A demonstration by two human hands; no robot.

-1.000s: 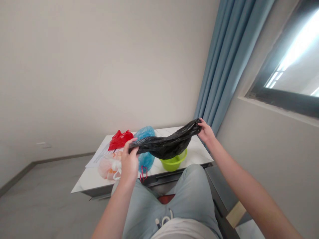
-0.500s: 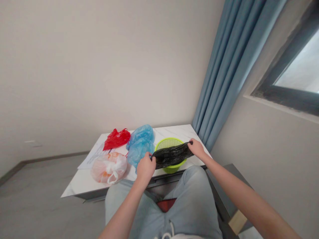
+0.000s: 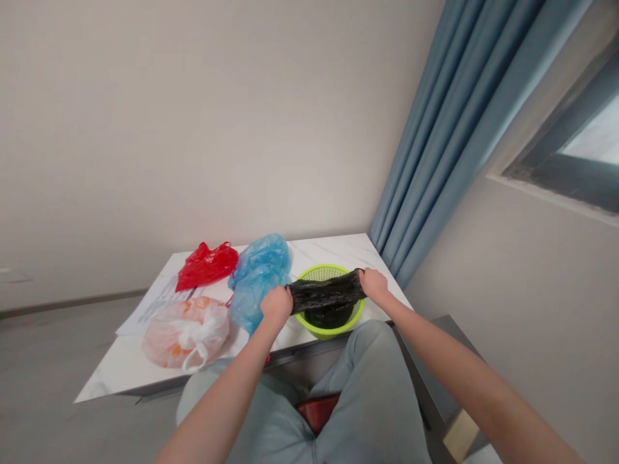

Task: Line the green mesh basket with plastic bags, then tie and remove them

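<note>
Left hand (image 3: pixel 277 303), right hand (image 3: pixel 374 284) clenched on black bag (image 3: pixel 326 293) ends, basket (image 3: pixel 333 333) beneath; blue bag (image 3: pixel 264 267) just beside left hand, tabletop (image 3: pixel 355 248) edge near right hand.

Pale wall (image 3: pixel 242 116), grey floor (image 3: pixel 53 367) at left; blue curtain (image 3: pixel 469 142) near dark-framed window (image 3: pixel 583 151); white marbled tabletop (image 3: pixel 113 370)

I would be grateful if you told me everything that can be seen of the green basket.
The basket is bright lime green and round, plastic by its look, with a smooth rim and small mesh holes showing in its far wall. It stands upright near the front edge of the white table, to the right of the blue bag. The black bag stretches across its mouth, and dark plastic shows inside, hiding the bottom. Whether the stretched part touches the rim is unclear.
</note>
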